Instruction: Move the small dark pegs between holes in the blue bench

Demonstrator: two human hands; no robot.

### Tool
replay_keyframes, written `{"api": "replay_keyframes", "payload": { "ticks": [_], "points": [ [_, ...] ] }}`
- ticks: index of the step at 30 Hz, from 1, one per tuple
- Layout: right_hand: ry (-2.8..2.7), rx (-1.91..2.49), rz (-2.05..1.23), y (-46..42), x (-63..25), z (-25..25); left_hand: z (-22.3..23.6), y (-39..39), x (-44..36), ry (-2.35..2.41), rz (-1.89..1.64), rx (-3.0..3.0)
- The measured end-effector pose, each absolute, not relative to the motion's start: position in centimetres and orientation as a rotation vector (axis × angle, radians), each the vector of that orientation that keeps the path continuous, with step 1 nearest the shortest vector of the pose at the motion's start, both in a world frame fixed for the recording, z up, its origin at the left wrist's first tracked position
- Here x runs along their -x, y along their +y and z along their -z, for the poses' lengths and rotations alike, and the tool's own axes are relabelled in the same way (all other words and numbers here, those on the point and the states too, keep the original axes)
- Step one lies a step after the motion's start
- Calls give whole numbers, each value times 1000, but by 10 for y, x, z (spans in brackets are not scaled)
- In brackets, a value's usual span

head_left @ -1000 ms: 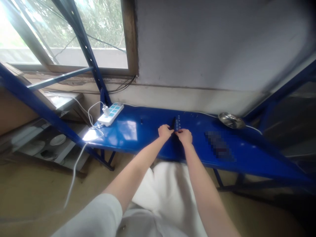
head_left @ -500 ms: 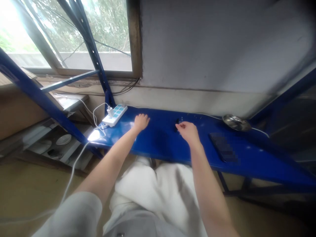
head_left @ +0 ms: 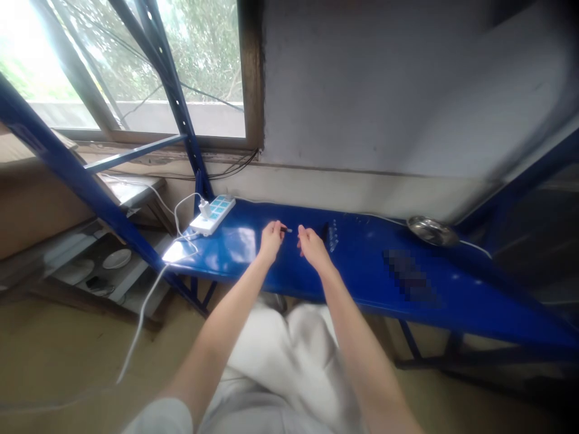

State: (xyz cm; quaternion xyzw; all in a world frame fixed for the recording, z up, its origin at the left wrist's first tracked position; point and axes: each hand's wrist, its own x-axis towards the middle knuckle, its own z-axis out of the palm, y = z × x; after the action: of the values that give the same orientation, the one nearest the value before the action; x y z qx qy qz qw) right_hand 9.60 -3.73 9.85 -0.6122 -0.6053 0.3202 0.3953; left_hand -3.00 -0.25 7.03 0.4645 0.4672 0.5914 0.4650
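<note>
My left hand (head_left: pixel 271 241) is closed in a pinch over the blue table (head_left: pixel 244 265). Out of its fingertips pokes a small dark stick-like piece (head_left: pixel 284 229) with a pale tip, pointing right. Facing it across a narrow gap, my right hand (head_left: pixel 312 246) also has its fingers pressed together; whatever they may hold is too small to make out. Just right of that hand lie several small clear pieces (head_left: pixel 333 235) in a rough column. A small black object (head_left: pixel 325 231) sits beside them, partly behind the hand.
A white power strip (head_left: pixel 213 215) with a plugged-in charger and cable stands at the table's left end. To the right are a blurred dark flat object (head_left: pixel 409 276) and a shiny metal dish (head_left: pixel 432 231). Blue rack posts (head_left: pixel 174 90) rise at left, by the window.
My left hand has gone from lying on the table to pinching the small dark piece, further right. My right hand has moved left, away from the clear pieces, which now show more fully.
</note>
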Motion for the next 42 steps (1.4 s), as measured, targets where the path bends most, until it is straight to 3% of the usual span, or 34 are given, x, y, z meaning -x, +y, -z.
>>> {"api": "replay_keyframes", "payload": {
  "ticks": [17,28,32,37,42],
  "points": [
    [-1518,1083,-842,-67,-78,-111,-121,-66,49,985,-1460,-1140],
    [-1724,1062,-432,-67,-87,-113,-129,-69,49,964,-1391,-1212],
    [-1796,1178,-348,-61,-92,-108,-122,-62,47,1130,-1527,-1156],
    [-1655,1388,-493,-49,-103,-104,-115,-42,48,1289,-1749,-1182],
    [-1464,1543,-704,-20,-96,-83,-88,-3,47,1489,-1432,-1508]
  ]
}}
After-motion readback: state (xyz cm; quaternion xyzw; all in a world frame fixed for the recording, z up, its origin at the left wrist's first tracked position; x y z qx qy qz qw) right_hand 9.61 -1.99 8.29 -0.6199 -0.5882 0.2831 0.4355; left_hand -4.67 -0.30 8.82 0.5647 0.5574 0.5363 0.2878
